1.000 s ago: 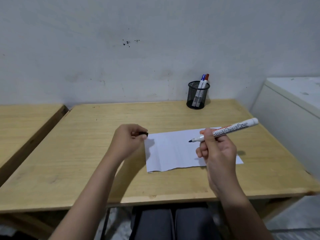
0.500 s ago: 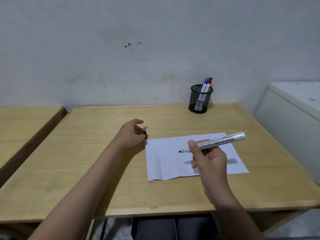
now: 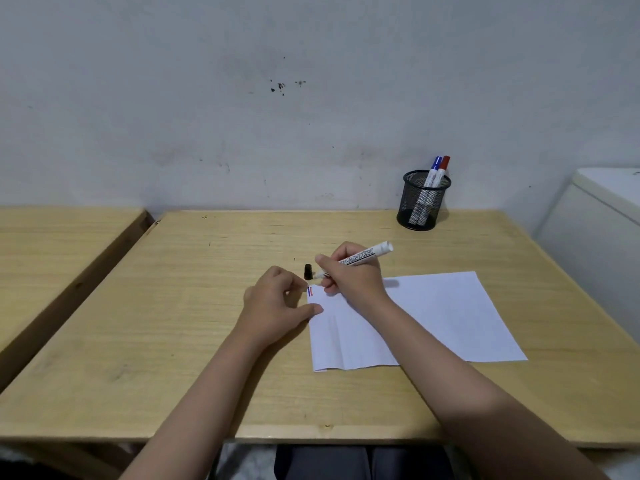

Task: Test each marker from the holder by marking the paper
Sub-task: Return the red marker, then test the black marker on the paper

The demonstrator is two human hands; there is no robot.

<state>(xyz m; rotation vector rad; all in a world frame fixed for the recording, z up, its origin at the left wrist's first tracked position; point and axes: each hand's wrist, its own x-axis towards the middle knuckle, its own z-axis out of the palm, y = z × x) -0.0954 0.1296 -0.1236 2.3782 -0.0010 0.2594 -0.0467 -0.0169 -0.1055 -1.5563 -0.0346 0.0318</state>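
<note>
While right hand [image 3: 349, 277] has its grip clenched on uncapped marker [image 3: 360, 258], tip sits at far-left corner of paper [image 3: 433, 317], beside blue/red strokes [image 3: 310, 291]. Left hand [image 3: 277, 306] loose, pinning paper edge; cap [image 3: 307, 271] on desk [image 3: 173, 306]. Rec. short light stroke w/ sheet held flat.

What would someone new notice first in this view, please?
Mid-desk, the right hand holds an uncapped marker over the paper's far-left corner, by its black cap and small blue and red marks. The left hand steadies that edge. A mesh holder stands far right.
</note>
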